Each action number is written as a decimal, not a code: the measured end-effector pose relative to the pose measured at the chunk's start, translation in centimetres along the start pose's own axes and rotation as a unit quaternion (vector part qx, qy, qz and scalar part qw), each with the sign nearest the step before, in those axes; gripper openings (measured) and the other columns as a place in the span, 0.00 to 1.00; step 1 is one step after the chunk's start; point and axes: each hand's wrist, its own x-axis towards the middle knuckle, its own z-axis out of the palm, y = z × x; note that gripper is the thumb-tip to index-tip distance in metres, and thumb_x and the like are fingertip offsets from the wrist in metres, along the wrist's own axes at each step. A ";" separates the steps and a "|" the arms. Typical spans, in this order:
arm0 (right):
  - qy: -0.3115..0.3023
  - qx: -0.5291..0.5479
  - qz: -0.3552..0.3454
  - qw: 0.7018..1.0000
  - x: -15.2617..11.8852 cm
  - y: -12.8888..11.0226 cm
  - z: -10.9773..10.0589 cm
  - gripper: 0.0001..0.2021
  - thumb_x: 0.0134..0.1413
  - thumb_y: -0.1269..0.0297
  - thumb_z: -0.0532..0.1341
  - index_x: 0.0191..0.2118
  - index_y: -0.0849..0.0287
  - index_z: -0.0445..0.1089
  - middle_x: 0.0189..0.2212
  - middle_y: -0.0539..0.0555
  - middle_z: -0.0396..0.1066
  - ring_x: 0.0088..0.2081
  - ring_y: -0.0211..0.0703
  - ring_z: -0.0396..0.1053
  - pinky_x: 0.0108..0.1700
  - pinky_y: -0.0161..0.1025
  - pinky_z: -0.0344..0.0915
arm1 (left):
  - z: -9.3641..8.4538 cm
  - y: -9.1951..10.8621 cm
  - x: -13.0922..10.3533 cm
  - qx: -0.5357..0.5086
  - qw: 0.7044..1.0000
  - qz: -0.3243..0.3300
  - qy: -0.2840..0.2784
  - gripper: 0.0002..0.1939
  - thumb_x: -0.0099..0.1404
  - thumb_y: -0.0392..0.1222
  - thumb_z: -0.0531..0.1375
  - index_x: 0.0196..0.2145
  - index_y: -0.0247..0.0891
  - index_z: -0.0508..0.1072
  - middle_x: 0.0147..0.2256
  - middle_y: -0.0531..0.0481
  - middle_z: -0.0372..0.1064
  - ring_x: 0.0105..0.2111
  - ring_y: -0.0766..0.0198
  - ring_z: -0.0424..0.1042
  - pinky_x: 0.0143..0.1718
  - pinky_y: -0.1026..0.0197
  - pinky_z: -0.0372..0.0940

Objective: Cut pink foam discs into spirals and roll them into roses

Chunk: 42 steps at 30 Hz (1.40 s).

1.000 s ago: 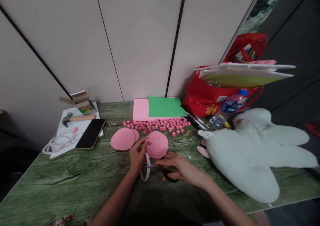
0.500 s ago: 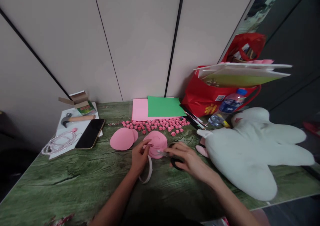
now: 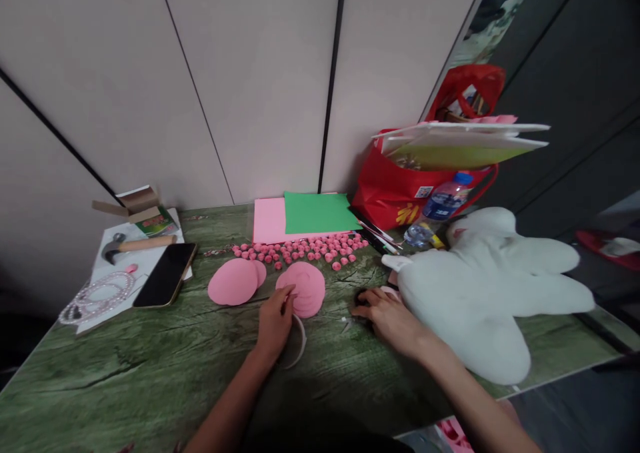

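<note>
A: Where do we find the hands?

B: We record the left hand [image 3: 275, 321] closed, thumb and finger pinched at the near edge of the stacked pink discs [image 3: 309, 291], with the white tape roll [image 3: 303, 339] caught at its upper rim. The right hand [image 3: 393, 316] lies curled over the dark handles of the scissors [image 3: 359, 297], beside the plush toy [image 3: 465, 306]. Its fingers hide the handles, so we cannot tell whether it grips them.

A: Handling of the roll?

B: We judge it light and fairly stiff around, with any free end limp and apt to cling to skin. We would take it by the flat sides, off the sticky edge.

A: And the discs?

B: They lie on the green table [image 3: 165, 386]. We rate them thin, light and easily creased; a pinch at the rim suits them, as pressure on the middle could dent them.

A: The scissors?

B: Rigid, the heaviest of the three in our estimate, and best held by the loops, clear of the blades.
</note>
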 end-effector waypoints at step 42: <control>0.080 0.276 -0.036 0.957 1.7 -1.1 2.6 0.07 0.56 0.70 0.50 0.29 0.60 0.61 0.30 0.53 0.63 0.35 0.41 0.62 0.39 0.37 0.59 | -0.3 2.8 0.0 -0.155 0.974 -0.157 -0.039 0.10 0.55 0.37 0.57 0.35 0.34 0.75 0.31 0.46 0.76 0.27 0.61 0.75 0.29 0.61 0.70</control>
